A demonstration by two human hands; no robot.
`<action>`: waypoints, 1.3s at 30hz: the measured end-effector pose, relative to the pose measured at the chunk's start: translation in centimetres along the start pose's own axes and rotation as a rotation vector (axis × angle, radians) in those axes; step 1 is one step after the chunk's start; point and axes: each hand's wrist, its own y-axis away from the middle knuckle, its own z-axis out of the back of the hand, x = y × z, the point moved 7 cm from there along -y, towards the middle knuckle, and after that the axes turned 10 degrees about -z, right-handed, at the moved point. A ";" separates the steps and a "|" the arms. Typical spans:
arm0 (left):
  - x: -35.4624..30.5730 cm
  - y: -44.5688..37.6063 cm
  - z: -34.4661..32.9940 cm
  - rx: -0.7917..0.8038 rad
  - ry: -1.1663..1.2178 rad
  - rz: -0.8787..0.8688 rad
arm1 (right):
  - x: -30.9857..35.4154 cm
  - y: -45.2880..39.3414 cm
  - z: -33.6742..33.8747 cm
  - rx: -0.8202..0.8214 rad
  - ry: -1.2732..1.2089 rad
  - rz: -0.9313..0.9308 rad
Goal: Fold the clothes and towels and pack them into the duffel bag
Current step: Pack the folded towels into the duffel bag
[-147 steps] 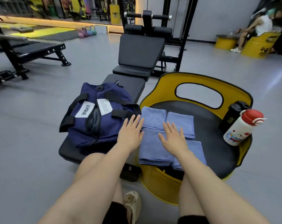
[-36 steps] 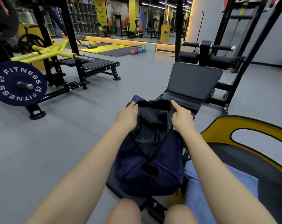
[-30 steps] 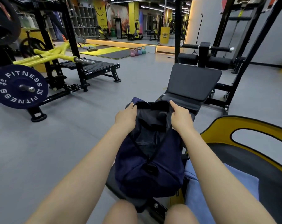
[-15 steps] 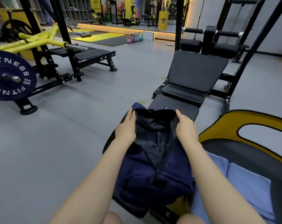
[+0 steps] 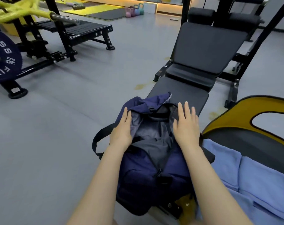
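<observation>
Out past my left hand (image 5: 121, 132) sit a weight plate (image 5: 3, 56) and a low black rack (image 5: 73, 31) on the grey floor, well apart from anything I am working on. My left hand lies flat along the left lip of the duffel bag (image 5: 146, 168), fingers straight, pressing the navy fabric outward rather than gripping it. A black strap (image 5: 99, 142) loops off the bag just beside that wrist. Between my two hands the mouth gapes open, showing the grey lining (image 5: 154, 140) — nothing packed inside that I can see. My right hand (image 5: 186, 129) rests on the opposite lip, fingers spread and straight, holding nothing. The bag sits on the end of the black bench (image 5: 183, 95), beyond my fingertips.

To the right of my right forearm lie the blue towels (image 5: 251, 176), folded flat on the black seat of the yellow chair (image 5: 260, 101), near the bag.

The risk, as I judge it: the fabric is soft, so once I lift either palm the mouth may sag shut. The bag also sits near the bench's edge — a hard push could slide it off. And a one-handed grab could undo a towel's folds.
</observation>
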 end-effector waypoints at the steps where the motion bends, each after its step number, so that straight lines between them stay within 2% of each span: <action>1: -0.1 0.2 -0.2 -0.017 0.000 -0.012 | 0.7 0.6 0.4 -0.036 -0.028 0.085; 3: 0.0 0.7 -0.5 -0.037 0.013 -0.015 | 1.2 1.8 0.4 -0.047 -0.086 0.168; 5: 0.5 1.2 -0.8 -0.053 0.043 0.010 | 0.4 2.6 -0.2 -0.020 -0.098 0.144; 15: -1.2 0.3 -1.3 -0.022 -0.059 0.002 | -0.4 3.4 -5.0 0.266 0.138 0.178; 18: -1.0 0.0 -1.2 -0.040 -0.054 0.027 | -0.8 2.9 -4.6 0.197 0.115 0.151; 20: -1.2 -0.1 -1.0 -0.052 -0.045 0.032 | -0.3 2.5 -2.8 0.031 0.051 0.177; 23: -1.2 -0.2 -0.7 -0.060 -0.029 0.036 | 2.1 1.4 -1.5 -0.183 0.121 0.327; 24: -1.2 -0.2 -0.7 -0.059 -0.026 0.039 | 3.1 0.6 -2.0 -0.147 0.161 0.373; 27: -1.0 -0.3 -0.6 -0.057 -0.026 0.038 | 5.7 -2.1 -4.3 0.134 0.292 0.397; 30: -1.1 -0.4 -0.4 -0.063 -0.022 0.042 | 7.8 -4.5 -6.2 0.206 0.455 0.433; 33: -1.2 -0.5 -0.4 -0.064 -0.015 0.040 | 9.0 -6.0 -7.1 0.229 0.479 0.406; 36: -1.0 -0.6 -0.2 -0.069 -0.003 0.045 | 9.7 -7.1 -6.7 0.143 0.498 0.423; 39: -1.0 -0.4 0.3 -0.076 -0.007 0.046 | 9.7 -9.6 -4.9 0.041 0.436 0.348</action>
